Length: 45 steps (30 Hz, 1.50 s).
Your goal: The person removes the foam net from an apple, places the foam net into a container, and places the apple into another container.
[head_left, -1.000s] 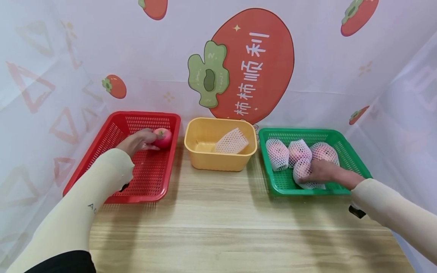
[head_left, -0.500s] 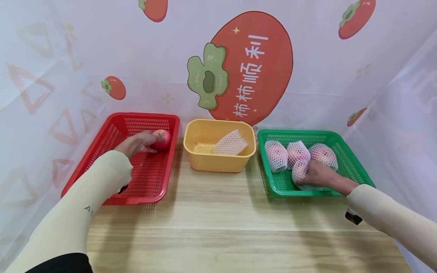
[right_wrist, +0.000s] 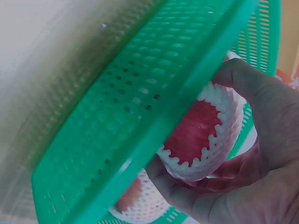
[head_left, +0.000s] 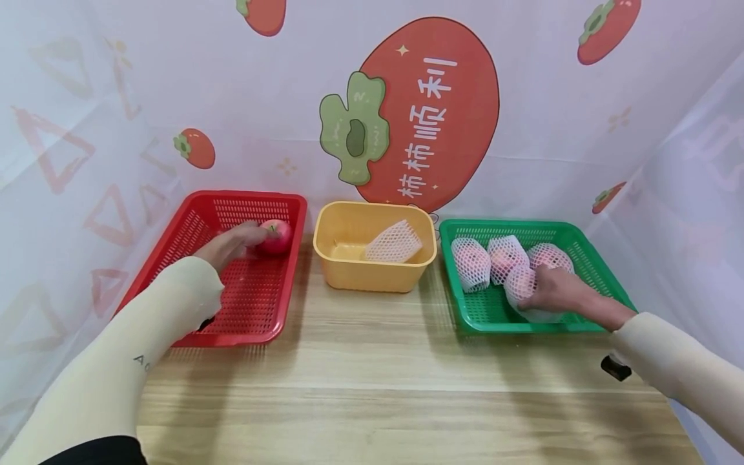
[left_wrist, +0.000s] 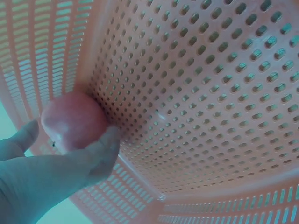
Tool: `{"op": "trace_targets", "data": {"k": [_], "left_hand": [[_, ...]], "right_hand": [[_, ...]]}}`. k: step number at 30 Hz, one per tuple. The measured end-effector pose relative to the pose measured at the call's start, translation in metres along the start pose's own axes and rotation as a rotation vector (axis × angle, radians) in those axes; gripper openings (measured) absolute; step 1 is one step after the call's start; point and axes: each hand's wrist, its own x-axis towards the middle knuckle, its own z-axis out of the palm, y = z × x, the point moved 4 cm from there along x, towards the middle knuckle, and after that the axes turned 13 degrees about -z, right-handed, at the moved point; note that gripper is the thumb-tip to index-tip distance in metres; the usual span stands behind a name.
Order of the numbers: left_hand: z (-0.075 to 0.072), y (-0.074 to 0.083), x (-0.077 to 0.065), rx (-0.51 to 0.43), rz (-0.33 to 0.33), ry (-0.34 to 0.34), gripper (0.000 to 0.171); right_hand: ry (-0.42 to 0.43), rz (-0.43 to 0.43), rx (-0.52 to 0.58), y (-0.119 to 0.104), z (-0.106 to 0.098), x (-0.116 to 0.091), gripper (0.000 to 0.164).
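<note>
In the head view, a red apple lies in the far right corner of a red basket. My left hand reaches over it from the left. The left wrist view shows thumb and fingers spread beside that apple, the thumb apart from its skin. My right hand grips an apple in a white foam net inside the green basket. From the right wrist, its fingers curl round the netted apple, with red skin showing through the net's open end.
Several other netted apples lie in the green basket beside the gripped one. Between the baskets stands a yellow bin with an empty foam net inside. A printed cloth hangs behind the wooden table.
My left hand's fingers have loosened from the red apple, which stays in its corner. The right hand has shifted slightly up and right, with the netted apple in its grip.
</note>
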Motion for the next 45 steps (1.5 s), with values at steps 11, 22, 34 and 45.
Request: {"op": "trace_targets", "data": {"k": [11, 22, 34, 45], "left_hand": [[-0.007, 0.005, -0.018, 0.126, 0.014, 0.081, 0.089], [-0.013, 0.026, -0.050, 0.153, 0.152, 0.076, 0.102], [0.001, 0.042, -0.103, 0.282, 0.285, 0.141, 0.093], [0.038, 0.045, -0.138, 0.385, 0.410, 0.101, 0.068]], "right_hand": [[0.011, -0.013, -0.038, -0.013, -0.021, -0.007, 0.062], [0.064, -0.058, -0.059, -0.032, -0.046, -0.008, 0.080], [0.132, -0.128, -0.094, -0.074, -0.060, -0.007, 0.086], [0.146, -0.237, -0.111, -0.130, -0.054, 0.000, 0.094]]}}
